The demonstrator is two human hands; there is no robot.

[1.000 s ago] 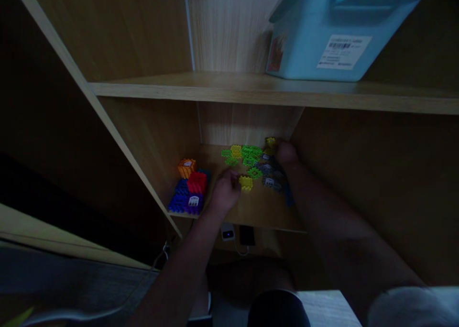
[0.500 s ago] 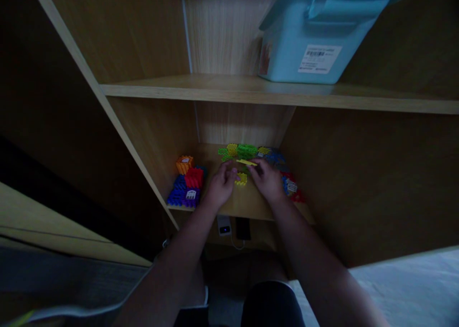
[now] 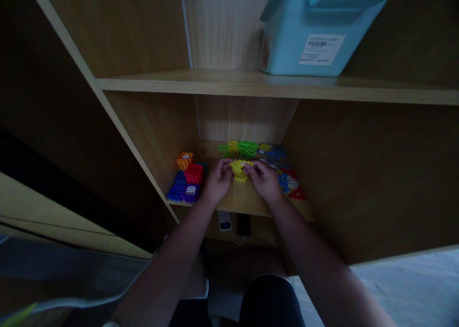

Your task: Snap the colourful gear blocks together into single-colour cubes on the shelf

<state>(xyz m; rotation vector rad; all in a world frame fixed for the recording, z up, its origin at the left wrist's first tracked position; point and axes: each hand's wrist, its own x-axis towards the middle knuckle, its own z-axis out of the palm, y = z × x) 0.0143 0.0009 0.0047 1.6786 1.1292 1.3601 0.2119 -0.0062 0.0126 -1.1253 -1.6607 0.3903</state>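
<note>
While both grips pinch, left hand [image 3: 217, 181], right hand [image 3: 264, 181] share yellow blocks [image 3: 239, 168].

The lower light-wood shelf board [image 3: 247, 203] carries three groups of plastic interlocking blocks: an orange, red, blue and purple stack [image 3: 186, 181] at left, green and yellow pieces [image 3: 240, 148] at the rear, and blue and red pieces [image 3: 289, 181] at right. The upper shelf board [image 3: 215, 81] carries a light blue plastic bin [image 3: 315, 35].
</note>
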